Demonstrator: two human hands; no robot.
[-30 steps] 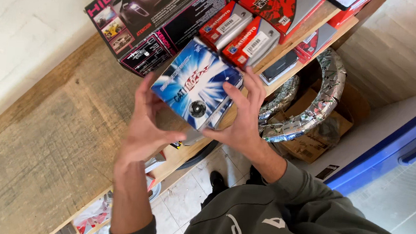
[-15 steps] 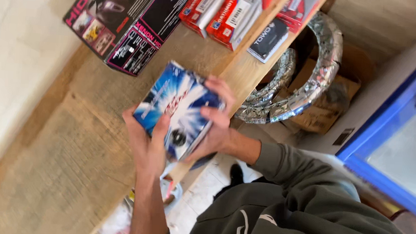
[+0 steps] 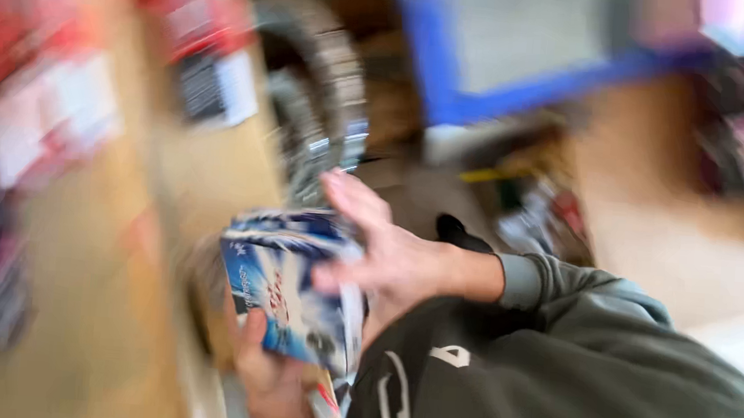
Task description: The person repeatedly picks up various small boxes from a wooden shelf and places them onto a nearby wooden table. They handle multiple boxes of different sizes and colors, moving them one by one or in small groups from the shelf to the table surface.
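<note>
1. A heavily blurred view looking down at a person's two bare hands holding a blue and white box (image 3: pixel 291 287), low and left of centre in the frame
2. The left hand (image 3: pixel 262 364) grips the box from below, fingers curled around its lower edge
3. The right hand (image 3: pixel 386 254) lies against the box's right side, fingers spread wide and fairly straight; whether it truly grips is hard to tell
4. A dark grey-green sleeve (image 3: pixel 590 359) fills the lower right
5. A wooden shelf (image 3: pixel 207 169) with red boxes (image 3: pixel 185 0) runs along the left
6. A silvery coiled duct (image 3: pixel 326 117) sits at upper centre, beside a blue frame (image 3: pixel 523 93)
</note>
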